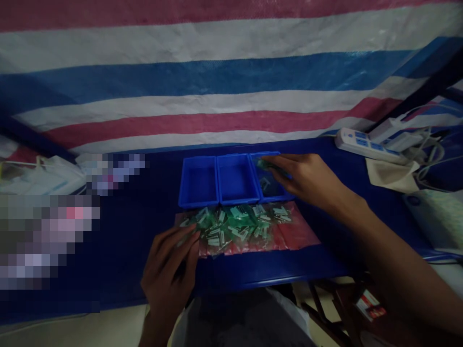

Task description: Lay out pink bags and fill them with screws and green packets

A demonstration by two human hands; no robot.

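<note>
My right hand (307, 176) reaches over the right-hand blue tray (278, 197), its fingers pinched on a small green plastic bag (265, 164). Below that bag, small pale pieces (265, 183) lie in the tray, partly hidden by my hand. At the left end of a row of small clear-green bags (240, 219), my left hand (171, 265) rests with bent, parted fingers, the tips touching the nearest bags. White and metal pieces show through the plastic. These bags lie on red plastic packets (300, 231).
The left blue tray (198, 183) and middle blue tray (237, 179) adjoin the right one on the dark blue table (253, 274). A power strip (365, 144) with cables stands at the back right. Striped sheeting (217, 77) hangs behind. Blurred-out items lie at left.
</note>
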